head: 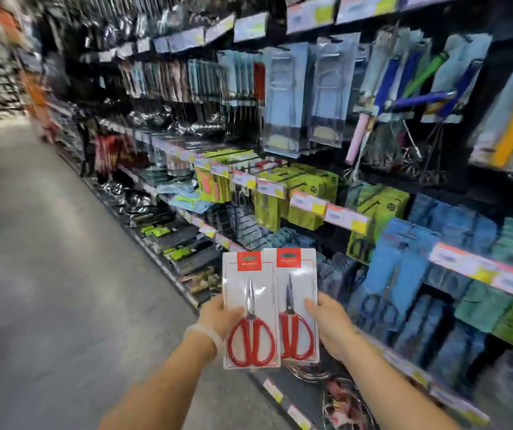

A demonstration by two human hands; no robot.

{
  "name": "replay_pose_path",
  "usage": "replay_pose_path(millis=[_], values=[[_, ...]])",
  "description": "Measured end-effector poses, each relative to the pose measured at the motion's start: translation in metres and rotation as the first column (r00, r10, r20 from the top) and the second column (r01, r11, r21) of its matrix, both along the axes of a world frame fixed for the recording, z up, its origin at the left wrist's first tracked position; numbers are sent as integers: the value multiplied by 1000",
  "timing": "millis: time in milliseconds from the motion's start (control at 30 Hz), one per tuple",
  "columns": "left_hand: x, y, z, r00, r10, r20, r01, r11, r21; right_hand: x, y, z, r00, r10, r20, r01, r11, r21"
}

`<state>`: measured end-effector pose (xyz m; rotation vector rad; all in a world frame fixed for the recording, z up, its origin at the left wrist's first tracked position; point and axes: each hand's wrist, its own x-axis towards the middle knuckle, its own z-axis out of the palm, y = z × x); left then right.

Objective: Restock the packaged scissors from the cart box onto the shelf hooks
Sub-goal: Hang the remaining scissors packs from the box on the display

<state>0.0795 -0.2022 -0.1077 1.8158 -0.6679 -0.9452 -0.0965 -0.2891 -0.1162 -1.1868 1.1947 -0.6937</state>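
I hold two white blister packs of red-handled scissors upright in front of me. My left hand (pixel 218 316) grips the left pack (pixel 250 305) by its lower left edge, thumb on the front. My right hand (pixel 329 321) grips the right pack (pixel 297 302) by its lower right edge. The left pack slightly overlaps the right one. Both packs have a red label at the top. The shelf hooks (pixel 267 169) with hanging goods run along the right. No cart or box is in view.
Black shelving (pixel 346 217) with orange and yellow price tags fills the right side, hung with green, blue and clear packaged kitchen tools. Grey aisle floor (pixel 47 274) stretches to the left. Wire items lie on the low shelf below my hands. The picture is blurred.
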Motion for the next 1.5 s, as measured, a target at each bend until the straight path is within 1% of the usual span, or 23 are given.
replay_pose_path(millis=[67,167,233,433,600,700,867,1033,1133,1233,1333,1500], values=[[34,-25,4,1000,3,13,-3,1000,15,36,-26,3,1000,20,-5,-20,1000,-3],[82,-66,14,999,16,38,-16,1000,7,83,-65,12,998,28,59,-29,999,27],[110,-89,17,998,13,66,-13,1000,5,110,-91,16,997,37,62,-38,999,18],[174,-142,13,1000,4,2,-4,1000,8,173,-143,23,999,29,41,-30,999,22],[227,-189,-2,997,-82,4,82,997,9,220,-179,7,999,-38,15,37,999,38],[263,-219,-11,984,-179,-21,180,983,45,251,-198,-9,997,-76,-1,76,996,45],[335,-266,-14,937,-349,7,346,931,115,317,-222,-24,977,-214,2,213,972,97],[402,-313,-9,905,-425,-2,424,901,91,384,-253,-21,947,-322,-16,321,941,105],[425,-330,-10,890,-455,-21,454,884,113,410,-268,-14,932,-361,-19,361,926,106],[439,-344,-13,864,-503,-35,503,858,103,424,-288,-9,928,-367,-68,370,928,39],[444,-358,-15,857,-508,-84,514,855,76,427,-310,-6,908,-417,-41,418,909,-3],[445,-371,-22,852,-506,-130,516,855,55,420,-322,-15,889,-456,-34,457,889,27]])
